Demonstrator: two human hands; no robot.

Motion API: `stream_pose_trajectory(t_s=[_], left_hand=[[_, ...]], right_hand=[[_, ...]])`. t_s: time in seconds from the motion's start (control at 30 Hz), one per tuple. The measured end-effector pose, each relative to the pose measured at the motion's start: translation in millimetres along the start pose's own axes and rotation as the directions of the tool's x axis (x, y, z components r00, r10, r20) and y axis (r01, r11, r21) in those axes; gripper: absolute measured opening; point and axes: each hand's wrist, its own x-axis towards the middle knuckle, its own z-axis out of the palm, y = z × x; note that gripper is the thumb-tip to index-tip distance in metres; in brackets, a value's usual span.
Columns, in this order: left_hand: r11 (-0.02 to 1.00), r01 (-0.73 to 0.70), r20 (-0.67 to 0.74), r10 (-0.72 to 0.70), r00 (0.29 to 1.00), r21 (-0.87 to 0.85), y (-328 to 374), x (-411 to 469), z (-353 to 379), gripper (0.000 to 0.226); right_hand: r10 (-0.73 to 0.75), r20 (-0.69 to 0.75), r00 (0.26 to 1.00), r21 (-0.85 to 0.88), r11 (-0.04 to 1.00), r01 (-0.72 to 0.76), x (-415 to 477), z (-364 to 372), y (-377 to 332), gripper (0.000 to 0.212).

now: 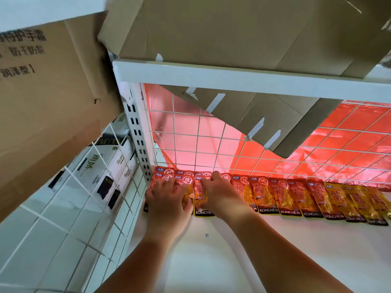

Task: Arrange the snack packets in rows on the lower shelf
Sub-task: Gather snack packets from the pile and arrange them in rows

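**Lower shelf, left end of row: both hands on packets, alignment in progress**

The left hand (167,199) is lying with fingers spread and nearly flat over the end packets (164,173), its grip apart and pressing rather than holding. The right hand (222,195) is bending its fingers over the top edge of the yellow-edged packet (203,212). Whether that grip is pinching the packet or only pushing it cannot be told. Both forearms are reaching forward and slightly inward under the upper shelf (232,76), wrists low over the lower shelf (275,250).

The snack packets (289,197) are lying flat in one row along the back of the lower shelf, against the wire grid (197,132), edges overlapping.

Risks, as judged from here:
- The packets under the left hand are stacking in two layers, so a sideways push is likely to slide the upper ones out of line.
- The glossy film is looking slippery, so pressure from either palm may be dragging neighbouring packets along.
- A packet pushed too far back may be catching in the grid.
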Motion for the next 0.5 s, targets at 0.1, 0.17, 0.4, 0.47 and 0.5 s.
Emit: stream_pose_trajectory(t_s=[0.1, 0.17, 0.4, 0.47, 0.5], left_hand=[[1.000, -0.004, 0.000, 0.004, 1.000, 0.000, -0.7, 0.0, -0.1, 0.034], [1.000, -0.006, 0.006, 0.006, 1.000, 0.000, -0.9, -0.4, -0.6, 0.035], [1.000, -0.006, 0.006, 0.006, 1.000, -0.005, -0.3, -0.6, -0.3, 0.035], [1.000, -0.009, -0.004, 0.009, 1.000, -0.009, -0.3, -0.8, 0.0, 0.035], [1.000, -0.012, -0.011, 0.011, 1.000, -0.013, -0.2, -0.7, -0.1, 0.034]], right_hand=[[-0.012, 0.006, 1.000, -0.037, 0.999, 0.012, -0.2, 1.1, -2.8, 0.075], [-0.012, 0.000, 1.000, -0.050, 0.999, 0.012, -0.6, 2.2, -3.5, 0.073], [-0.016, -0.026, 1.000, -0.019, 1.000, 0.015, -2.3, 4.8, -1.2, 0.079], [-0.018, -0.035, 0.999, -0.010, 1.000, 0.017, -2.8, 5.3, -0.8, 0.080], [-0.020, -0.039, 0.999, -0.006, 1.000, 0.020, -3.3, 5.3, -0.5, 0.080]])
